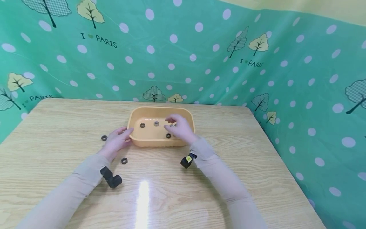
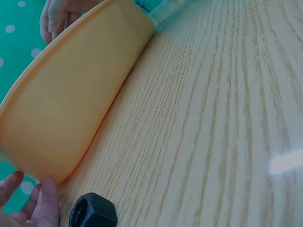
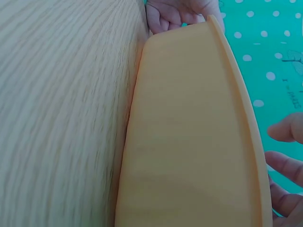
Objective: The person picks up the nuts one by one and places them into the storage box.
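Note:
A yellow-orange plastic tub (image 1: 160, 143) stands on the table with several metal hex nuts inside, among them a dark nut (image 1: 142, 125) and a shinier nut (image 1: 156, 123). My left hand (image 1: 116, 142) grips the tub's left end, thumb over the rim and fingers against the outer wall. Over the tub's right part hovers my right hand (image 1: 180, 128), its thumb and fingers apart with nothing between them. Just below that hand lies another dark nut (image 1: 168, 135); more nuts beside it are partly hidden. In the right wrist view, the right fingers (image 3: 288, 165) show past the tub's rim.
Two dark nuts lie on the wooden table (image 1: 228, 178) outside the tub: one nut (image 1: 104, 138) left of my left hand, and one nut (image 1: 124, 161) nearer to me, below that hand. A green dotted cloth (image 1: 183, 73) hangs behind the table and along its right side.

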`<state>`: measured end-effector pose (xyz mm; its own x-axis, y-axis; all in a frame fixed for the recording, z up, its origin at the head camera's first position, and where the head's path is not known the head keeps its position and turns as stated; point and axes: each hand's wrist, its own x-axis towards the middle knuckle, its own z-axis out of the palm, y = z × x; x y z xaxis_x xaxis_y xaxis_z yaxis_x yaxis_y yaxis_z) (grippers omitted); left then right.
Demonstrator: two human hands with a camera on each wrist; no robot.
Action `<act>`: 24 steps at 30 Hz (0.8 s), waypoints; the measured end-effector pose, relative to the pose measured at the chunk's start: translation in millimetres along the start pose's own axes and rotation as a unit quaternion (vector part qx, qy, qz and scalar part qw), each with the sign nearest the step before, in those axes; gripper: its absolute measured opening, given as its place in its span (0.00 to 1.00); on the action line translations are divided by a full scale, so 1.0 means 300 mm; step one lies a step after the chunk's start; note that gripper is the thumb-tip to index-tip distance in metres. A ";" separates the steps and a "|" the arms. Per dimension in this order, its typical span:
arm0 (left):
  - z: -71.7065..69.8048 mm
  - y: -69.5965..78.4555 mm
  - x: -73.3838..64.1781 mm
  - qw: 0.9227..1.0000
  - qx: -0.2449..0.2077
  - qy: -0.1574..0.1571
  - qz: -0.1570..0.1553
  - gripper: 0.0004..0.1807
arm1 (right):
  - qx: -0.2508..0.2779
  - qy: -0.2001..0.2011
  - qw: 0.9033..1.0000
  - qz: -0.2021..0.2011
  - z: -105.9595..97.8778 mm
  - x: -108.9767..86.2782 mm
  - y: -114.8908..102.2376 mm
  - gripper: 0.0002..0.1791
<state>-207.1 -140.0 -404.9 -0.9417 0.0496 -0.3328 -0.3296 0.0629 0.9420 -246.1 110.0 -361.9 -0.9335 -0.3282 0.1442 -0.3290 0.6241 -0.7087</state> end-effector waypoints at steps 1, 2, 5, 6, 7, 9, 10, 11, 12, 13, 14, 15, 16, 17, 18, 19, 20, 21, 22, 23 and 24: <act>0.000 0.001 0.000 1.000 -0.002 0.001 0.001 0.41 | 0.000 0.006 1.000 -0.002 -0.006 -0.004 0.007 0.15; 0.001 0.002 0.000 1.000 -0.004 0.001 0.002 0.41 | 0.001 0.013 1.000 -0.003 -0.012 -0.009 0.013 0.15; 0.000 0.005 0.001 1.000 -0.011 0.002 0.006 0.41 | 0.006 0.032 0.999 -0.007 -0.030 -0.019 0.038 0.15; 0.000 0.006 0.000 1.000 -0.012 0.003 0.006 0.41 | 0.009 0.037 0.999 -0.008 -0.037 -0.023 0.047 0.15; 0.000 0.006 0.000 1.000 -0.014 0.003 0.007 0.41 | 0.012 0.041 0.999 -0.009 -0.043 -0.026 0.055 0.15; 0.000 0.006 0.000 1.000 -0.012 0.002 0.006 0.42 | 0.023 0.044 0.999 -0.004 -0.057 -0.035 0.068 0.16; 0.001 0.006 -0.001 1.000 -0.011 0.002 0.005 0.42 | 0.029 0.045 0.999 0.000 -0.064 -0.040 0.074 0.15; 0.001 0.005 -0.001 1.000 -0.010 0.002 0.004 0.42 | 0.035 0.046 0.998 0.005 -0.071 -0.045 0.078 0.15; 0.001 0.005 -0.002 1.000 -0.008 0.002 0.003 0.42 | 0.038 0.048 0.998 0.008 -0.076 -0.050 0.083 0.15; 0.002 0.004 -0.002 1.000 -0.007 0.002 0.002 0.42 | 0.040 0.052 0.998 0.010 -0.081 -0.055 0.086 0.15; 0.002 0.003 -0.002 1.000 -0.006 0.003 0.001 0.42 | 0.043 0.058 0.997 0.010 -0.086 -0.059 0.091 0.14; 0.002 0.003 -0.003 1.000 -0.005 0.003 0.000 0.42 | 0.043 0.066 0.997 0.009 -0.089 -0.063 0.095 0.14; 0.003 0.003 -0.003 1.000 -0.005 0.004 -0.001 0.42 | 0.045 0.074 0.996 0.009 -0.092 -0.066 0.100 0.13; 0.003 0.003 -0.003 1.000 -0.003 0.005 -0.002 0.42 | 0.047 0.082 0.996 0.008 -0.094 -0.070 0.105 0.13; 0.003 0.004 -0.004 1.000 -0.002 0.005 -0.002 0.42 | 0.047 0.090 0.995 0.007 -0.096 -0.072 0.110 0.13; 0.003 0.004 -0.004 1.000 0.000 0.006 -0.003 0.42 | 0.048 0.097 0.994 0.008 -0.097 -0.074 0.114 0.13; 0.004 0.004 -0.004 1.000 0.001 0.007 -0.003 0.42 | 0.048 0.104 0.993 0.013 -0.098 -0.075 0.120 0.13; 0.004 0.004 -0.005 1.000 0.002 0.007 -0.004 0.41 | 0.048 0.109 0.993 0.022 -0.098 -0.077 0.125 0.14; 0.004 0.005 -0.005 1.000 0.003 0.007 -0.004 0.41 | 0.047 0.114 0.992 0.033 -0.098 -0.078 0.130 0.16; 0.004 0.005 -0.005 1.000 0.005 0.006 -0.004 0.41 | 0.044 0.117 0.991 0.043 -0.099 -0.079 0.136 0.18; 0.005 0.005 -0.005 1.000 0.005 0.006 -0.004 0.41 | 0.041 0.118 0.991 0.055 -0.099 -0.078 0.142 0.21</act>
<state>-206.3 -138.5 -403.1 -0.9397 0.0379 -0.3399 -0.3366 0.0732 0.9388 -242.3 165.3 -375.0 -0.9737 -0.0795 0.2136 -0.2191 0.5842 -0.7815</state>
